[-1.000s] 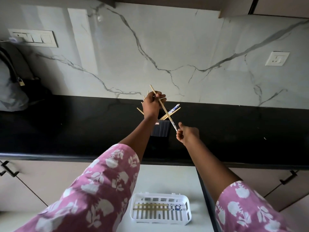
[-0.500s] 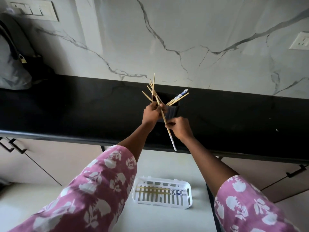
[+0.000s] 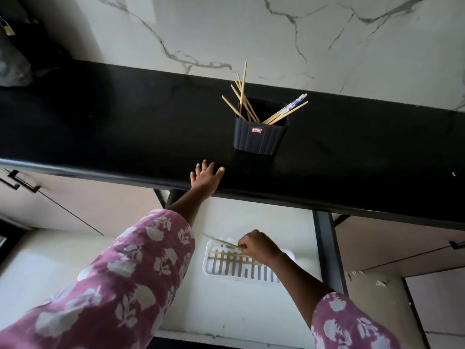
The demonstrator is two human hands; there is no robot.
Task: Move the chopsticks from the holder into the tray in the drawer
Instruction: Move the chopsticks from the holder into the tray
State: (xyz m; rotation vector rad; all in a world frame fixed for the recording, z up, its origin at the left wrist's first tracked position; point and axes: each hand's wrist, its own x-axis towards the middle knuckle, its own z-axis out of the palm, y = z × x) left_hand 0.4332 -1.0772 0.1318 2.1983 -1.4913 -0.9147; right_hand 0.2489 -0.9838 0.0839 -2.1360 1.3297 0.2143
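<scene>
A dark ribbed holder (image 3: 260, 132) stands on the black counter and carries several wooden chopsticks (image 3: 242, 96), some with blue-patterned ends. Down in the open drawer lies a white slatted tray (image 3: 219, 269) with chopsticks on its slats. My right hand (image 3: 259, 246) hovers over the tray's near right part and pinches a chopstick (image 3: 219, 240) that points left above the tray. My left hand (image 3: 206, 176) rests flat, fingers spread, on the counter's front edge, left of the holder.
The black counter (image 3: 113, 127) runs the full width under a marble wall. The open drawer (image 3: 236, 308) has a pale floor and a dark right side rail (image 3: 327, 248). Cabinet handles (image 3: 20, 182) sit at the left. A grey bag (image 3: 12, 69) lies far left.
My right hand has carried the chopstick from the holder down to the tray in the drawer. My left hand has let go of the chopsticks in the holder and dropped to the counter edge.
</scene>
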